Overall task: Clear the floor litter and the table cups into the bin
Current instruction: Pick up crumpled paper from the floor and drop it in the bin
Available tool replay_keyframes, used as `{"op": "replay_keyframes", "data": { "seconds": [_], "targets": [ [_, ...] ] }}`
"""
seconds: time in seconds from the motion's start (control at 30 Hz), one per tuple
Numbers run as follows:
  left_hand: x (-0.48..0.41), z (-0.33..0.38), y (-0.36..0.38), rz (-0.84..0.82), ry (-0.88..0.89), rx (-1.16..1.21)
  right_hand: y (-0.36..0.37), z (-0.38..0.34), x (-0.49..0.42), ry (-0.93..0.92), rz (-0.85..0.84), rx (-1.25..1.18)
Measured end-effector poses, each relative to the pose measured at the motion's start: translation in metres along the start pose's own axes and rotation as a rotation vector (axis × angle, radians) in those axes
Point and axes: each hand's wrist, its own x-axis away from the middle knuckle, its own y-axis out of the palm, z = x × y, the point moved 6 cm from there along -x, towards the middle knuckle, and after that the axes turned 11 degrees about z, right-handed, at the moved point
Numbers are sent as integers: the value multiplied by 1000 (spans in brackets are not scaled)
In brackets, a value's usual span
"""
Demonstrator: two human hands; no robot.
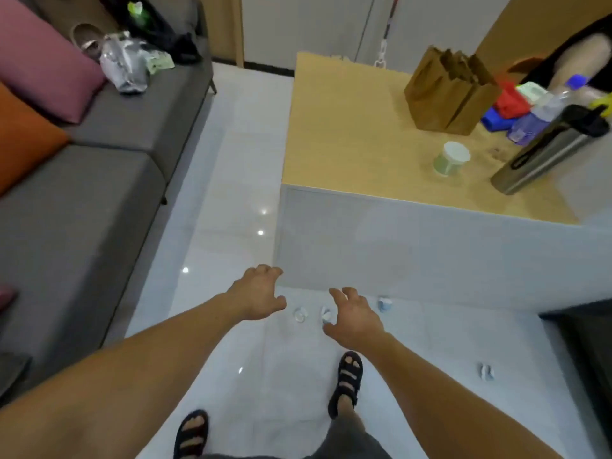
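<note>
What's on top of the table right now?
A paper cup, brown paper bag, steel flask, plastic bottle, a red item and a blue item. Whatever sits behind the bag is hidden.

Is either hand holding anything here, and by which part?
Nothing is held: the left hand and right hand both hover empty, fingers loosely open, near small floor litter.

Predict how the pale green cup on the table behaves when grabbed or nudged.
The cup looks like thin paper, so it is probably light and easily crushed. It stands upright on the smooth table, so a side push may slide or tip it. Its contents are not visible, so it could spill.
</note>
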Motion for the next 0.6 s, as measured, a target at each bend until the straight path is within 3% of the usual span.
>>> {"op": "replay_keyframes", "data": {
  "seconds": [0.17, 0.33, 0.6],
  "targets": [
    [-41, 4, 53, 12, -267, 124, 23, 50, -75, -194, -173, 88],
    [-69, -10, 127, 7, -419, 222, 76, 96, -142, -184, -308, 143],
    [-166, -62, 343, -106, -437, 230, 288, 161, -245, -165, -366, 161]
  ]
}}
